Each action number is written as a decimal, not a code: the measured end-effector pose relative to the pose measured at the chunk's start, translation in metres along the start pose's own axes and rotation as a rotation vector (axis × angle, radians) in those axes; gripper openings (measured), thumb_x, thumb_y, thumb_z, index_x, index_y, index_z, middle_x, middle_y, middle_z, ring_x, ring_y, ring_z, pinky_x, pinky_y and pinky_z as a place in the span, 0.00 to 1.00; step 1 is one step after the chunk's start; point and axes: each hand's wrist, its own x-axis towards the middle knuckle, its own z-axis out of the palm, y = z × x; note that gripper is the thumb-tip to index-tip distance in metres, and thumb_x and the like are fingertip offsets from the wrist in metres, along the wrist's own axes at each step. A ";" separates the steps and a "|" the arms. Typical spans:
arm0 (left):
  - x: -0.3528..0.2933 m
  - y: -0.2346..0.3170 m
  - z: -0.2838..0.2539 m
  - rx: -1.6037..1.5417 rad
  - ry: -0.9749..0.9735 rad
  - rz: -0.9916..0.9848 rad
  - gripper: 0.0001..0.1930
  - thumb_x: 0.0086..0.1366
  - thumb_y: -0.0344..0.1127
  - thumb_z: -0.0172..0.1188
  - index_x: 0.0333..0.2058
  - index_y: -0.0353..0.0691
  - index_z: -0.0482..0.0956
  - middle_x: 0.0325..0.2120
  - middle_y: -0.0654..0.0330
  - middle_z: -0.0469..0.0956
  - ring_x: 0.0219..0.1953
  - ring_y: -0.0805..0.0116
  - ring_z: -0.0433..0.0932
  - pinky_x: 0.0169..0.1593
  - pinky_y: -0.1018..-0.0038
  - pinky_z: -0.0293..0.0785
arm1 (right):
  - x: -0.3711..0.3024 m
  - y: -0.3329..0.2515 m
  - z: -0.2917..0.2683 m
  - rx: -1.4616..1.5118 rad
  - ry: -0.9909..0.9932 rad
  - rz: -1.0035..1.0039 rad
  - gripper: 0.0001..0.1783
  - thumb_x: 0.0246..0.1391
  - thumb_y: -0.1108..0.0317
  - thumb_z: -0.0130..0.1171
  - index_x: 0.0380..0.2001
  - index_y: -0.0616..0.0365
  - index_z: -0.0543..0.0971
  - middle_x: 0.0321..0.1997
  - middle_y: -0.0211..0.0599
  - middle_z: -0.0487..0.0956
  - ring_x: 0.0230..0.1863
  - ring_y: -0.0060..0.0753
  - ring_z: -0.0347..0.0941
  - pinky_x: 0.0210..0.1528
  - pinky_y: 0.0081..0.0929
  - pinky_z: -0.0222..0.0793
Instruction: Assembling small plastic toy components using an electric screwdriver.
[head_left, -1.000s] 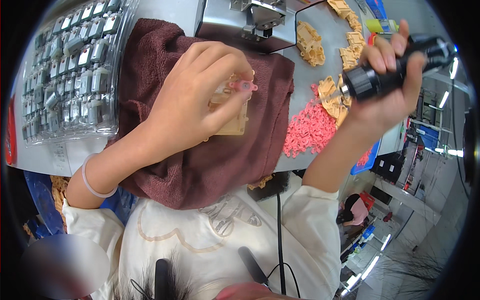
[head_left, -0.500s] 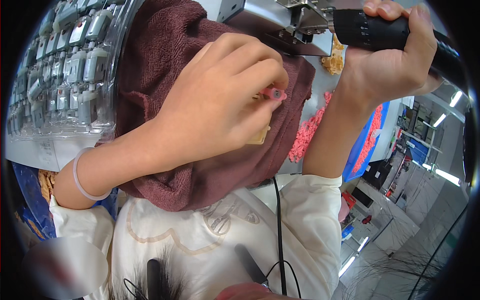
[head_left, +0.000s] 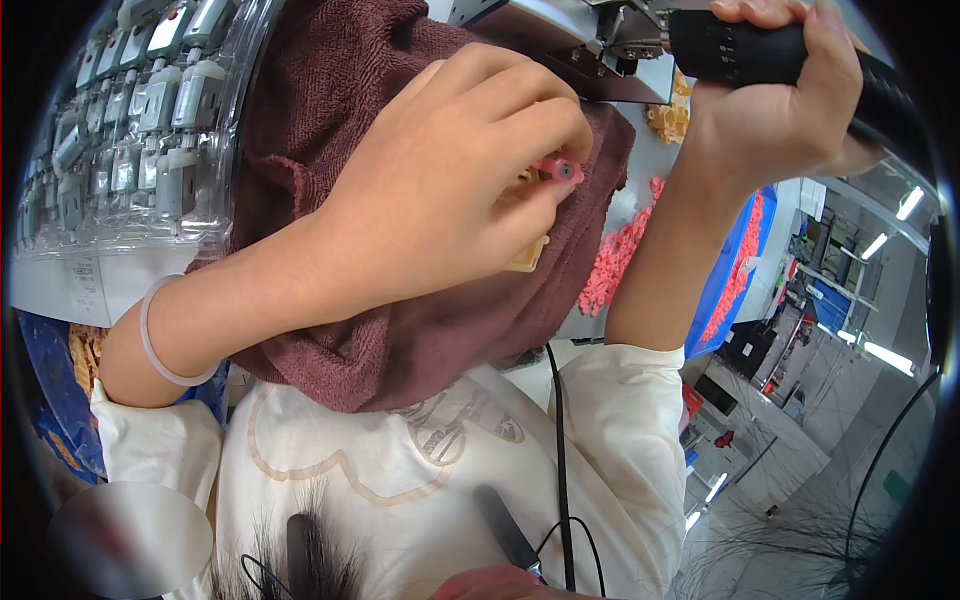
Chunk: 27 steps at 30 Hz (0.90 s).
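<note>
The left hand [head_left: 460,165], half closed, pinches a pink piece [head_left: 563,171], probably for steadiness. The right hand [head_left: 775,120] wraps a screwdriver [head_left: 735,48], seemingly aiming it toward the machine [head_left: 545,42].

The pale grey desk [head_left: 648,152] is partly covered by a maroon towel [head_left: 450,345]; a clear tray [head_left: 185,243], loose pink pieces [head_left: 612,275], yellow parts [head_left: 668,122] and a metal device [head_left: 520,35] are also carried.

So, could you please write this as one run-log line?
left hand: at pink part, yellow housing | right hand: holding black electric screwdriver, tip near metal device | beneath: maroon towel
</note>
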 end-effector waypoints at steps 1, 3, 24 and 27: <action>0.001 0.000 0.000 -0.002 -0.002 0.005 0.08 0.53 0.29 0.65 0.34 0.39 0.78 0.40 0.59 0.77 0.47 0.56 0.73 0.52 0.65 0.70 | 0.001 0.002 0.001 0.035 0.022 -0.005 0.25 0.58 0.74 0.56 0.58 0.62 0.65 0.23 0.34 0.70 0.19 0.25 0.69 0.24 0.25 0.71; 0.001 0.000 0.000 0.013 -0.021 -0.004 0.08 0.54 0.29 0.64 0.34 0.39 0.78 0.40 0.59 0.77 0.47 0.56 0.73 0.52 0.65 0.69 | 0.002 0.000 -0.001 0.065 0.047 -0.012 0.24 0.58 0.74 0.56 0.57 0.62 0.66 0.23 0.34 0.70 0.19 0.25 0.69 0.24 0.25 0.71; 0.008 0.002 -0.004 0.042 -0.050 0.047 0.08 0.53 0.28 0.64 0.33 0.40 0.78 0.40 0.59 0.77 0.47 0.57 0.73 0.52 0.66 0.69 | -0.021 -0.050 -0.059 0.137 -0.180 0.386 0.11 0.52 0.63 0.52 0.28 0.61 0.72 0.21 0.40 0.70 0.22 0.31 0.67 0.29 0.29 0.66; 0.007 0.003 -0.003 0.031 -0.047 0.039 0.08 0.53 0.27 0.64 0.33 0.40 0.78 0.40 0.59 0.77 0.47 0.57 0.73 0.52 0.66 0.69 | -0.030 -0.047 -0.048 0.065 -0.150 0.299 0.11 0.52 0.63 0.51 0.28 0.61 0.72 0.20 0.41 0.71 0.20 0.32 0.67 0.28 0.30 0.67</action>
